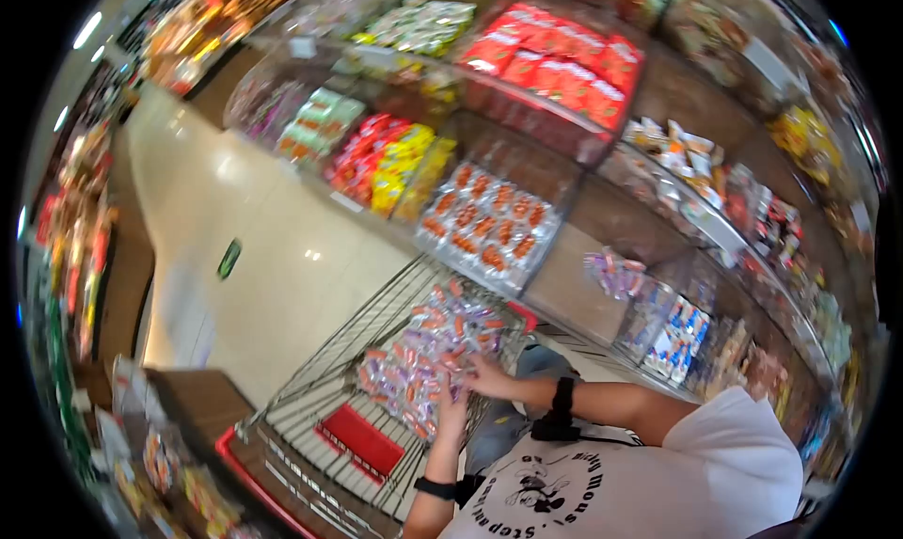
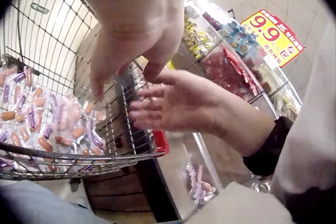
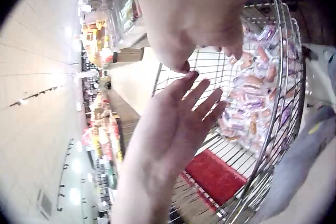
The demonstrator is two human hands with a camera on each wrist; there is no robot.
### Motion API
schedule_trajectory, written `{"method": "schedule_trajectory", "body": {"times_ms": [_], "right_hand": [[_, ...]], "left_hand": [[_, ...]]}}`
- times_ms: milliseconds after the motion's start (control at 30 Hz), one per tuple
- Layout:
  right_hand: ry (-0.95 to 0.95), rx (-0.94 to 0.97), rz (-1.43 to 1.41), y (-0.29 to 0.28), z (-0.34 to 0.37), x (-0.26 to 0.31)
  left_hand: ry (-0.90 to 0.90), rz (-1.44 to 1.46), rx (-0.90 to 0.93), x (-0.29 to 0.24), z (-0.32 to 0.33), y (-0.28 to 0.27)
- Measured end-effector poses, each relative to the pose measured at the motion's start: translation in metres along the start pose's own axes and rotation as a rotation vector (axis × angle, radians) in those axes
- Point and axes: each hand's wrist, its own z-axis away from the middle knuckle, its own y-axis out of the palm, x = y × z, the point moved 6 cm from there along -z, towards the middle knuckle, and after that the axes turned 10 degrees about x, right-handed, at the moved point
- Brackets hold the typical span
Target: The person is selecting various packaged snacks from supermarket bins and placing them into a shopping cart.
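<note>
One shopping cart (image 1: 301, 417) stands beside a person, and inside it lies one broad heap of wrapped packets (image 1: 400, 379), orange-brown and purple in clear film (too many, and too overlapped, to count). Two hands are held over the cart, close to each other: one left hand (image 1: 451, 405) and one right hand (image 1: 488, 376). The left hand's fingers are spread and its palm is bare; the right hand's fingers are extended too, so both are released, grasping nothing. Whether the two thumbs touch, I cannot tell.

One red panel (image 1: 359, 442) sits in the cart, next to the heap. Two black wristbands, one on the right wrist (image 1: 562, 403) and one on the left (image 1: 437, 488), show near the cart's side. Just beyond the cart is one shelf tray of silver-wrapped pieces (image 1: 489, 221); farther beyond it, one bin of red packets (image 1: 555, 64). One small cluster of purple-and-orange packets (image 1: 616, 274) lies on the shelving beside the cart. One green floor marking (image 1: 229, 259) is well apart from the cart.
</note>
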Motion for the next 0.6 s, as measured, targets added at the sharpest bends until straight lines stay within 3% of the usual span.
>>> {"method": "schedule_trajectory", "body": {"times_ms": [67, 167, 200, 333, 400, 500, 600], "right_hand": [[-0.169, -0.066, -0.095, -0.007, 0.025, 0.035], [-0.203, -0.247, 0.009, -0.06, 0.057, 0.048], [-0.331, -0.403, 0.143, -0.087, 0.061, 0.039], [0.03, -0.84, 0.146, -0.203, 0.098, -0.061], [0.192, -1.021, 0.483, -0.255, 0.104, -0.13], [0.346, -0.945, 0.419, -0.315, 0.106, -0.162], [0.376, -0.771, 0.619, -0.342, 0.09, -0.178]], "left_hand": [[-0.081, 0.089, 0.147, -0.02, 0.004, 0.02], [-0.167, 0.058, 0.281, -0.031, 0.003, 0.046], [-0.161, -0.005, 0.315, -0.032, -0.003, 0.055], [-0.161, -0.021, 0.381, -0.057, -0.029, 0.106], [-0.174, 0.032, 0.425, -0.077, -0.045, 0.139], [-0.278, 0.161, 0.486, -0.082, -0.078, 0.192], [-0.495, 0.35, 0.505, -0.049, -0.116, 0.244]]}}
